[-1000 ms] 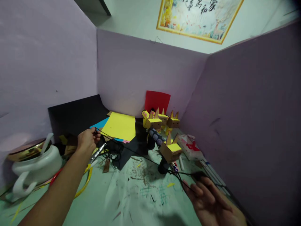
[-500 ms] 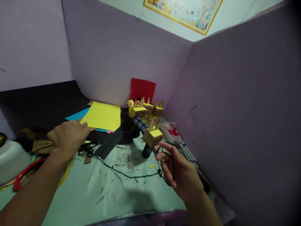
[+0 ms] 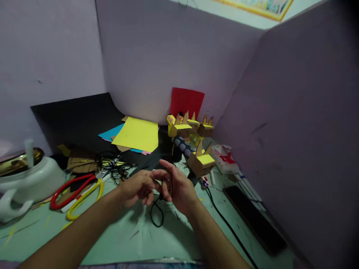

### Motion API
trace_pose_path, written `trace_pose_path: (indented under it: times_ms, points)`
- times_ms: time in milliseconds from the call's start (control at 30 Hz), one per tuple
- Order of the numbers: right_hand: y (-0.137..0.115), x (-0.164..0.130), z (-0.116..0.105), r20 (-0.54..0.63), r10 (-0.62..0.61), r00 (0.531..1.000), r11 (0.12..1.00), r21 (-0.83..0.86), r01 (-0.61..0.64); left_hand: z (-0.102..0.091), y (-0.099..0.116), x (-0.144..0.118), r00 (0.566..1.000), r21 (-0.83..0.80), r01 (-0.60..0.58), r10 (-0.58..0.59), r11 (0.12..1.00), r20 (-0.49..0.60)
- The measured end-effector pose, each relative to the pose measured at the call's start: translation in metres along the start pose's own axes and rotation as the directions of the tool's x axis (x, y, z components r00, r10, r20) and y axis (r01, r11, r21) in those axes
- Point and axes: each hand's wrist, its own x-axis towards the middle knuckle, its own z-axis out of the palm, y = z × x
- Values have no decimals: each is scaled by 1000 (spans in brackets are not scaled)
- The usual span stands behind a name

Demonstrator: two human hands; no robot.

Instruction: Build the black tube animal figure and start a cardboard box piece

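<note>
Both hands meet over the green table (image 3: 117,239) — the left hand (image 3: 137,188) and right hand (image 3: 175,188), fingers pinched on a thin black cord (image 3: 157,215) that loops down just beneath them. No legible writing anywhere — the white packet (image 3: 224,158) shows only a red mark.

Thin matt black cord (image 3: 157,215) (glossy white ceramic pot (image 3: 30,181) nearby)

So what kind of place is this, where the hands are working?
Most likely a home craft corner, screened by purple boards. Both hands, left hand and right hand, meet over a black cord, with coloured paper sheets, scissors and small cardboard box figures on a scrap-littered table.
</note>
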Motion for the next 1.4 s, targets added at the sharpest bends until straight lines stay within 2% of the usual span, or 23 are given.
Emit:
trace_pose_path:
  times_ms: [100,200,333,400,567,733,833,933,1000,1133,1400]
  points:
    - [4,4,-11,-43,19,999,999,40,-18,-1,-5,5,990,-52,142,-141,988,29]
    - [3,4,-16,-48,4,999,999,54,-1,2,-8,7,971,-38,235,-234,971,42]
    - [1,3,-20,-69,-18,997,999,27,20,2,-4,5,961,49,275,-277,960,24]
    - [0,3,-21,-89,-21,996,1000,20,23,-1,0,3,958,122,288,-287,950,-25]
    - [-3,2,-20,-129,-25,991,1000,7,26,-5,3,0,942,217,307,-264,927,-206]
    - [-3,1,-20,-176,-29,984,998,-66,18,-12,4,-3,946,231,237,-169,944,-278]
    - [0,0,-22,-231,-26,973,977,-210,-24,-16,10,-6,944,245,174,-90,954,-318]
    - [6,0,-23,-264,3,965,919,-379,-106,-19,17,-10,944,266,116,-23,957,-329]
    - [9,0,-21,-263,17,965,892,-432,-134,-19,20,-12,942,278,96,3,956,-335]
    - [11,0,-15,-210,27,977,910,-400,-111,-18,19,-11,946,294,103,-2,950,-324]
    - [17,2,-16,-193,-72,979,916,-402,-12,-13,8,-4,967,296,107,-30,949,-253]
